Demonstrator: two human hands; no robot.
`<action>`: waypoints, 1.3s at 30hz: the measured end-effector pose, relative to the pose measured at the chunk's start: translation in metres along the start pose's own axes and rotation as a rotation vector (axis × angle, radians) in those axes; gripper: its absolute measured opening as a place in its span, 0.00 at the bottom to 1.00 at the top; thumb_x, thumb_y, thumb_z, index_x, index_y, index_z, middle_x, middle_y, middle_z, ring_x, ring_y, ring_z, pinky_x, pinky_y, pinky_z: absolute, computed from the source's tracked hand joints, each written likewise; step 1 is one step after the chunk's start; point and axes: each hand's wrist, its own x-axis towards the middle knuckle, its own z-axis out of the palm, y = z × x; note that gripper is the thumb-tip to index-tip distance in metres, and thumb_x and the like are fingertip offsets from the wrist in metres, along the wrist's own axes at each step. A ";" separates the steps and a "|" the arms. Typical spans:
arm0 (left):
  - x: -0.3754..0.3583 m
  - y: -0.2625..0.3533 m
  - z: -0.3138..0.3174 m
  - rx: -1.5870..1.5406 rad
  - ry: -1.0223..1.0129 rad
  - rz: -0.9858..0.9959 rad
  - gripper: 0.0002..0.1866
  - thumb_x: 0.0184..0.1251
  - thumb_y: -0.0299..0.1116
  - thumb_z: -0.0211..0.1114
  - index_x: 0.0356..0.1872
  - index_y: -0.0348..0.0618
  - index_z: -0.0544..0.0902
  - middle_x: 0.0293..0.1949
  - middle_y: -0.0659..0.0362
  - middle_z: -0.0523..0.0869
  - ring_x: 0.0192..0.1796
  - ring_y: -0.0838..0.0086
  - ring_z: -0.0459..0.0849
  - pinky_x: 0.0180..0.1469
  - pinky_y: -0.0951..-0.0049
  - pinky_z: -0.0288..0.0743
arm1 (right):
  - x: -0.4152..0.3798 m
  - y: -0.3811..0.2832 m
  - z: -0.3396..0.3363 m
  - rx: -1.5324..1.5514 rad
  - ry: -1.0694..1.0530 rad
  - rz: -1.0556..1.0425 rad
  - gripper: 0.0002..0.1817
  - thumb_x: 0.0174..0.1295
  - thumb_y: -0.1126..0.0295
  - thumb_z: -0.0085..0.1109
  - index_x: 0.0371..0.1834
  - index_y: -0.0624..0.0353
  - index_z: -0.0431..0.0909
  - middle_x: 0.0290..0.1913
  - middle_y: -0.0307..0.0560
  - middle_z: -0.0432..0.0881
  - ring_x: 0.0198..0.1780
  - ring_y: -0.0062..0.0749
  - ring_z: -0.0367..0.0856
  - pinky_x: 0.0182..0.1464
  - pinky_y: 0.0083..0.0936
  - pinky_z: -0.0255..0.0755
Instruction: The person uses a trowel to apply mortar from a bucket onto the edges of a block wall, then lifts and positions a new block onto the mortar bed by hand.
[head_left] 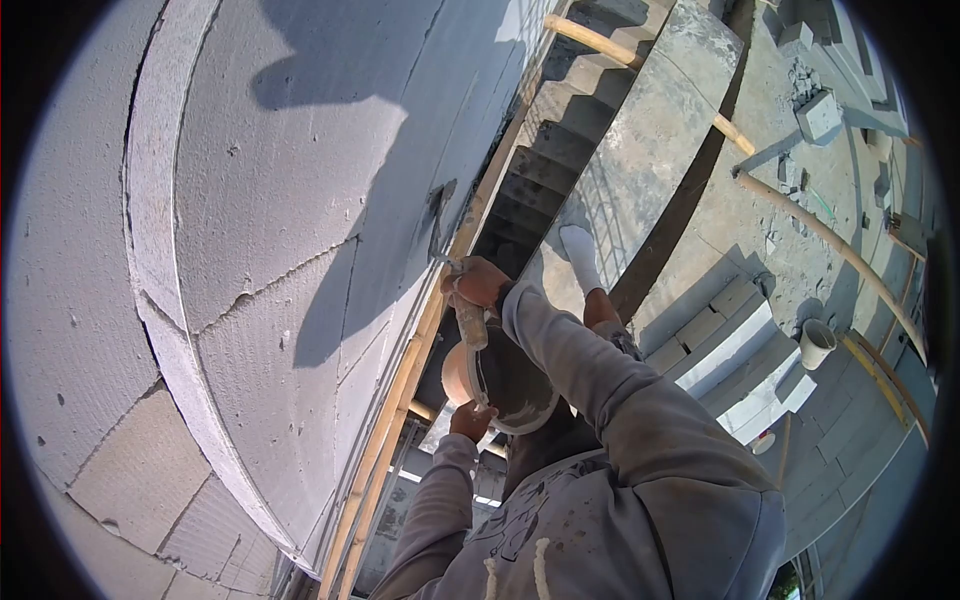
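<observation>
My right hand (482, 282) is closed round the handle of a trowel (468, 322). The trowel's thin metal end reaches up beside the pale block wall (290, 200), near a small dark patch on its surface. Below, my left hand (472, 421) grips the rim or handle of a bucket (548, 408), fingers wrapped at its near side. Grey material shows inside the bucket, which hangs close in front of my body. Wooden rails (385, 440) run along the wall's edge beside both hands.
Concrete stairs (535, 180) descend beyond the wall, next to a sloping slab (650, 130). Bamboo poles (840, 240) cross the right side. Stacked pale blocks (740, 350) and a white bucket (817, 343) stand at right. My foot (580, 255) is on the slab.
</observation>
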 end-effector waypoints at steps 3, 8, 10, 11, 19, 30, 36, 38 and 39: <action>-0.006 0.027 -0.004 -0.026 0.003 0.019 0.24 0.53 0.43 0.66 0.46 0.35 0.81 0.36 0.46 0.86 0.37 0.62 0.86 0.42 0.67 0.79 | -0.035 0.010 -0.022 0.302 -0.040 0.169 0.06 0.51 0.72 0.59 0.28 0.62 0.74 0.22 0.47 0.75 0.23 0.34 0.77 0.26 0.34 0.75; -0.003 0.052 -0.009 0.103 0.048 0.079 0.23 0.53 0.42 0.65 0.47 0.38 0.81 0.35 0.47 0.86 0.37 0.62 0.87 0.42 0.67 0.79 | 0.019 0.016 -0.055 0.421 0.055 0.235 0.07 0.51 0.72 0.59 0.32 0.60 0.74 0.22 0.45 0.74 0.21 0.34 0.75 0.23 0.32 0.74; -0.012 0.074 -0.010 -0.017 0.023 0.072 0.23 0.53 0.43 0.65 0.47 0.38 0.81 0.34 0.47 0.86 0.35 0.62 0.87 0.41 0.67 0.79 | 0.032 -0.007 -0.064 0.264 0.035 0.319 0.07 0.50 0.73 0.59 0.32 0.60 0.74 0.22 0.45 0.74 0.19 0.34 0.74 0.22 0.32 0.73; -0.014 0.077 -0.010 -0.018 0.031 0.062 0.23 0.53 0.43 0.65 0.47 0.38 0.81 0.34 0.47 0.86 0.35 0.62 0.87 0.41 0.67 0.79 | 0.035 -0.003 -0.067 0.267 0.024 0.323 0.07 0.50 0.73 0.59 0.32 0.60 0.74 0.22 0.45 0.74 0.19 0.34 0.74 0.22 0.32 0.73; -0.024 0.115 0.006 0.166 0.112 0.059 0.22 0.53 0.46 0.64 0.47 0.46 0.82 0.41 0.45 0.84 0.47 0.52 0.82 0.50 0.57 0.75 | -0.018 -0.014 -0.077 0.015 -0.265 0.164 0.07 0.49 0.74 0.60 0.30 0.60 0.72 0.22 0.46 0.74 0.20 0.35 0.75 0.21 0.30 0.72; -0.040 0.132 -0.012 -0.684 0.247 0.254 0.08 0.51 0.36 0.61 0.22 0.44 0.81 0.20 0.67 0.74 0.23 0.81 0.68 0.29 0.79 0.59 | -0.177 -0.093 -0.191 -0.141 -0.053 0.114 0.12 0.48 0.77 0.60 0.36 0.61 0.70 0.25 0.41 0.74 0.23 0.26 0.75 0.26 0.24 0.72; -0.043 0.166 -0.022 -0.903 0.112 0.300 0.05 0.47 0.33 0.63 0.19 0.47 0.78 0.16 0.68 0.73 0.17 0.83 0.65 0.21 0.81 0.54 | -0.298 -0.108 -0.256 -0.189 0.371 0.083 0.11 0.46 0.78 0.59 0.34 0.59 0.71 0.24 0.38 0.71 0.22 0.24 0.71 0.24 0.22 0.70; -0.037 0.182 -0.022 -0.958 0.028 0.361 0.05 0.49 0.32 0.61 0.23 0.44 0.78 0.23 0.65 0.76 0.25 0.79 0.71 0.31 0.77 0.62 | -0.329 -0.118 -0.251 -0.206 0.379 0.056 0.11 0.46 0.78 0.59 0.34 0.59 0.71 0.24 0.38 0.71 0.23 0.24 0.72 0.24 0.22 0.69; -0.035 0.193 -0.023 -1.021 -0.044 0.399 0.06 0.50 0.31 0.60 0.27 0.41 0.78 0.29 0.62 0.80 0.34 0.75 0.77 0.40 0.72 0.70 | -0.342 -0.122 -0.247 -0.226 0.368 0.046 0.11 0.46 0.78 0.59 0.33 0.59 0.71 0.24 0.38 0.71 0.23 0.23 0.72 0.24 0.22 0.69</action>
